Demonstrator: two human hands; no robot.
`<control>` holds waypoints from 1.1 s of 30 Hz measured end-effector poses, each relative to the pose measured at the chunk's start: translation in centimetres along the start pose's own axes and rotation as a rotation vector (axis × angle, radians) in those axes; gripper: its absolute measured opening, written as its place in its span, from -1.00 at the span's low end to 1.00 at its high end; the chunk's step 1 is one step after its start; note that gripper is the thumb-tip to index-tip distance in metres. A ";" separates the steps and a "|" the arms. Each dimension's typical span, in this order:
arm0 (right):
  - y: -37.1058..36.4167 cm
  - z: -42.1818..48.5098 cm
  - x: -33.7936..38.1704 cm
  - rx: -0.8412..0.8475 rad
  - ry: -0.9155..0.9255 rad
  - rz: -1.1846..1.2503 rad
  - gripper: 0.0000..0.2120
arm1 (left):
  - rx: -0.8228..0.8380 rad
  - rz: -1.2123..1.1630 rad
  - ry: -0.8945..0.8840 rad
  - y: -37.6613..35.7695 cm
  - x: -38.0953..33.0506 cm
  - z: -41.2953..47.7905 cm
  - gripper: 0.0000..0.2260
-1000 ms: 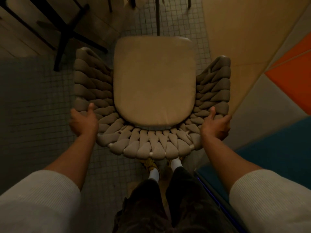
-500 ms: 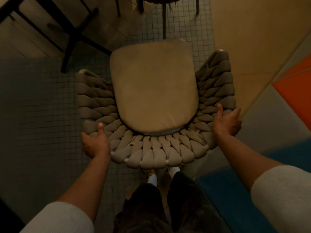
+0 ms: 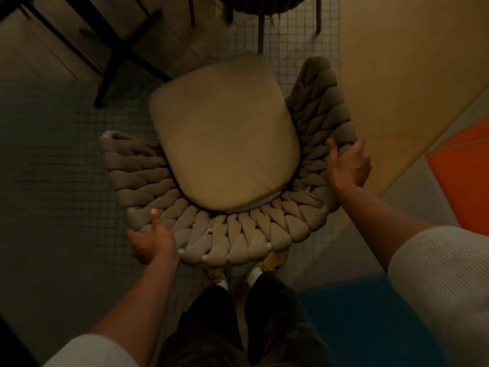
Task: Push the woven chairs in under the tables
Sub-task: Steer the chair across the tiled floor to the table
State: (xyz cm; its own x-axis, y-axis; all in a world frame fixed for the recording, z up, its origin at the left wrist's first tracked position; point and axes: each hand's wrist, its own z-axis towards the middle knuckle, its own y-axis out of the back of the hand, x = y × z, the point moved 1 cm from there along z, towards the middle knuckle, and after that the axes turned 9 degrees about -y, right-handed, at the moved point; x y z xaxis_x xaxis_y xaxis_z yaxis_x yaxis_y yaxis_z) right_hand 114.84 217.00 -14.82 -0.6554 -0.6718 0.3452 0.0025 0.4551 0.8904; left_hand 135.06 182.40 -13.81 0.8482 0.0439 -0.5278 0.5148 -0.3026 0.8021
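A woven chair [image 3: 148, 178] with a thick braided grey-beige back and arms and a tan seat cushion [image 3: 225, 133] stands on the tiled floor right in front of me, turned so its open front points up and a little left. My left hand [image 3: 152, 242] grips the braided rim at the chair's back left corner, thumb on top. My right hand [image 3: 348, 165] grips the outer edge of the right arm. At the top, a table's wooden top [image 3: 412, 62] reaches in from the right.
Black table legs [image 3: 116, 51] cross the floor at the upper left. Another chair's dark legs [image 3: 260, 30] stand at the top centre. Orange [image 3: 460, 181] and blue [image 3: 352, 321] surfaces lie at the right. My legs and yellow shoes [image 3: 267, 263] are directly behind the chair.
The chair has swung anticlockwise, its front now pointing more to the upper left. My left hand has come back toward me along the rim; my right hand has gone forward along the right arm.
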 end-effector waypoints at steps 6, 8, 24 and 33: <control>-0.3 4.4 4.9 0.037 0.136 -0.052 -0.43 | -0.087 -0.041 0.122 -1.8 -0.7 -2.6 -0.33; -0.3 5.7 6.0 0.033 0.161 -0.059 -0.44 | -0.094 -0.073 0.157 -2.6 -1.2 -3.3 -0.32; 0.2 10.2 9.5 0.046 0.228 -0.046 -0.44 | -0.154 0.009 0.201 -5.9 -4.2 -5.7 -0.33; 0.1 10.5 9.3 0.050 0.233 -0.063 -0.49 | -0.158 0.020 0.210 -6.0 -4.4 -5.7 -0.32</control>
State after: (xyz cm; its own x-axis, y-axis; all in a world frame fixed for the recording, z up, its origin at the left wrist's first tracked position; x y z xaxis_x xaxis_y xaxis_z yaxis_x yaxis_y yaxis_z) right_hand 100.82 216.95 -14.59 -0.4608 -0.8139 0.3539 -0.0740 0.4326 0.8985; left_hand 128.92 189.48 -14.69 0.8572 0.2407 -0.4553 0.4968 -0.1533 0.8542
